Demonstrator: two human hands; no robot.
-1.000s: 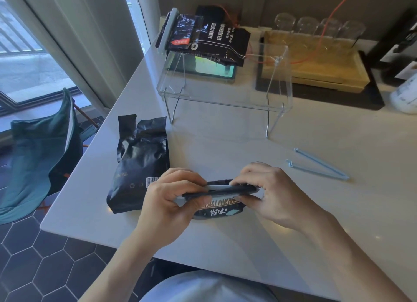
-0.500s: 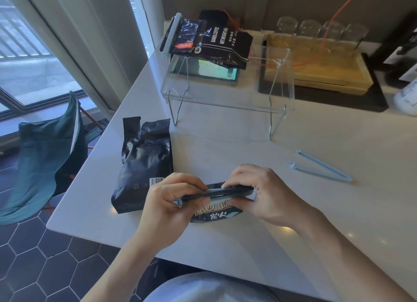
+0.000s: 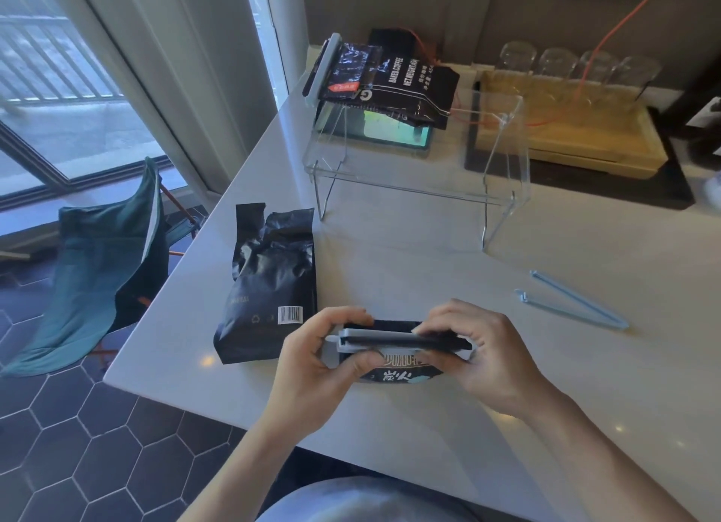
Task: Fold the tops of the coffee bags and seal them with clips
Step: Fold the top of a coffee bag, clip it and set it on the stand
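A small black coffee bag (image 3: 398, 371) with white lettering stands near the table's front edge, its top folded over. A pale grey-blue clip (image 3: 390, 342) lies along that fold. My left hand (image 3: 316, 361) pinches the clip's left end and my right hand (image 3: 480, 350) presses its right end. A larger black coffee bag (image 3: 273, 287) lies flat just left of my hands, its top open and crumpled. A spare light blue clip (image 3: 573, 301) lies spread open on the table to the right. Two clipped bags (image 3: 390, 79) rest on the clear stand.
A clear acrylic stand (image 3: 421, 178) spans the middle of the white table (image 3: 585, 385), with a phone-like screen (image 3: 386, 129) under it. A wooden tray (image 3: 565, 135) with upturned glasses sits at the back. A green chair (image 3: 97, 272) stands left of the table edge.
The clip now sits visibly along the folded top, between both hands. The head camera has shifted slightly; my hands stay in nearly the same place.
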